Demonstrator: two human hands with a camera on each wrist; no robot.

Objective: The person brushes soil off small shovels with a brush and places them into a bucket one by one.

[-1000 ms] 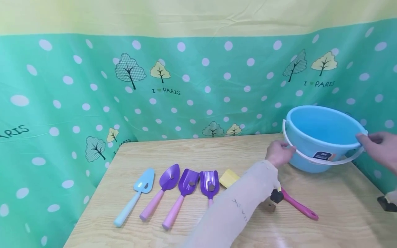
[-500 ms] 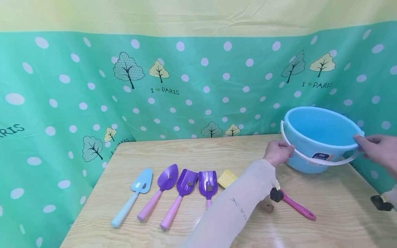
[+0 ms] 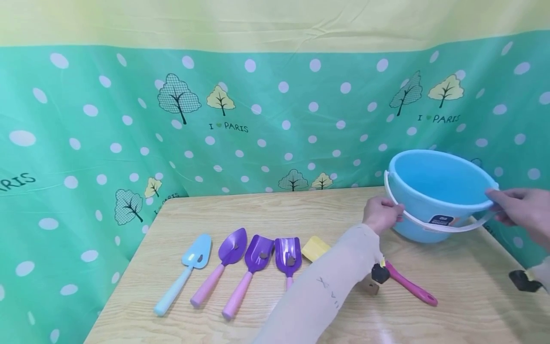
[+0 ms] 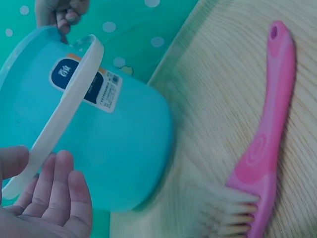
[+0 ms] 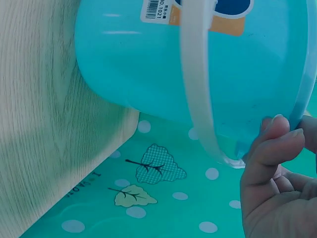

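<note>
A light blue plastic bucket [image 3: 421, 200] stands at the table's back right, slightly tilted, its open top facing up and toward me. My left hand [image 3: 381, 215] pinches the bucket's white handle [image 4: 64, 114] between thumb and fingers at the left side. On the opposite side, my right hand [image 3: 522, 203] grips the rim, thumb over the edge and fingers beneath, beside the handle's end. A pink brush [image 4: 272, 124] with pale bristles lies close to the left hand; in the head view the left forearm hides its bristle end.
On the wooden table [image 3: 240, 208] lie a light blue trowel [image 3: 175, 289], purple scoops [image 3: 259, 253] with pink handles and a yellow blade [image 3: 315, 248], partly behind the left sleeve. A green dotted curtain [image 3: 266, 157] hangs behind.
Both hands have shifted slightly left with the bucket, which moves a little left and down in the head view. The tools lie as before.
</note>
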